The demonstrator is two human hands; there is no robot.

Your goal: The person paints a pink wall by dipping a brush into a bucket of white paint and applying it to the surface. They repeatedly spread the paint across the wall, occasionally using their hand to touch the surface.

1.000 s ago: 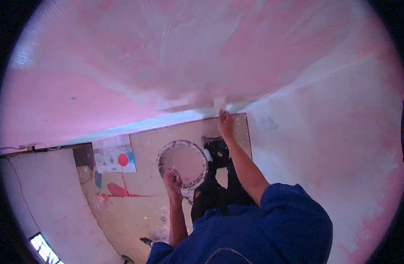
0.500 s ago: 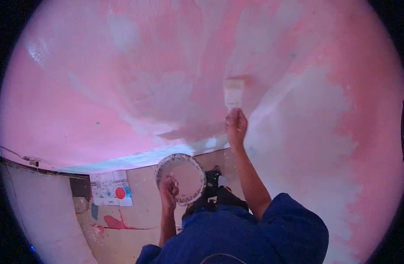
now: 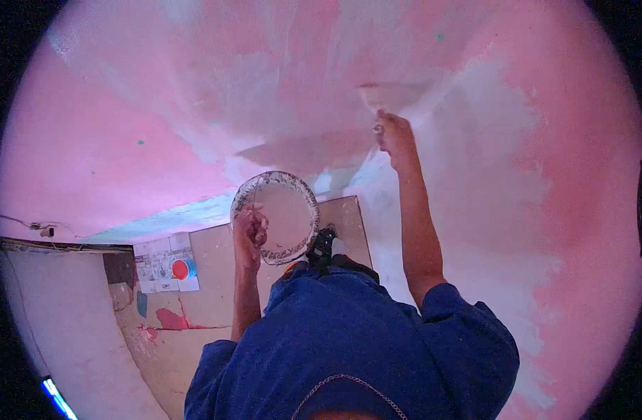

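My right hand point(image 3: 396, 136) is raised and shut on the handle of a wide paintbrush point(image 3: 372, 96). The bristles press against a pink wall point(image 3: 111, 161) where whitish paint patches point(image 3: 279, 98) spread. My left hand point(image 3: 249, 231) grips the rim of a round paint bucket point(image 3: 279, 174), held at chest height to the left of my right arm. The bucket holds pale paint and its rim is spattered. Blue sleeves cover both my upper arms.
Below lies a beige floor point(image 3: 202, 294) with printed paper sheets and a red lid point(image 3: 180, 269) on them, plus a red stain point(image 3: 168, 319). A cable point(image 3: 34, 227) runs along the wall base at left. My dark shoe point(image 3: 324, 245) shows under the bucket.
My right hand has swept the brush upward along the wall from near the floor edge. The left hand has lifted the bucket higher. My view has tilted up the wall.
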